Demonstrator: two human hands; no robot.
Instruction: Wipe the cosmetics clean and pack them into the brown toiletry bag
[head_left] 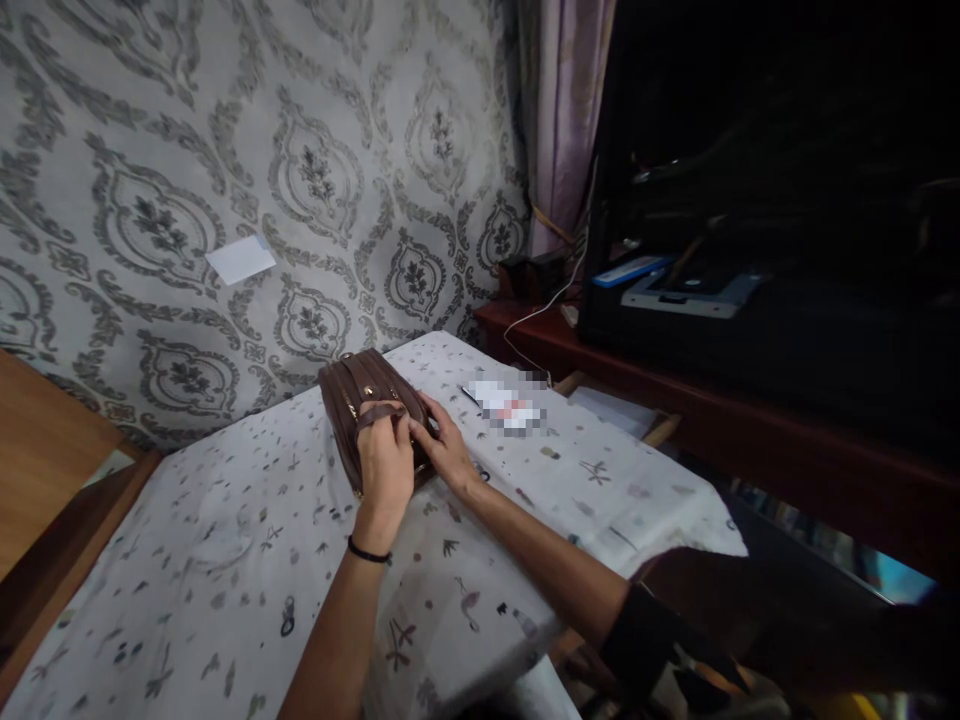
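Observation:
A brown leather bag (341, 408) with gold zippers and a round gold stud lies on the patterned white tablecloth (247, 550). My left hand (385, 455), with a black band at the wrist, is closed at the bag's near part, and a brown strap (380, 413) crosses its fingers. Beside it my right hand (448, 452) grips the bag's right edge, its thumb close to my left fingertips. What lies between the two thumbs is too small to make out.
A pixelated flat item (506, 405) lies right of the bag. Farther right are a dark red stand (547, 335), a large black screen (787, 180) and a white cable (544, 308). A white card (241, 260) is on the wall. A wooden board (45, 440) stands left.

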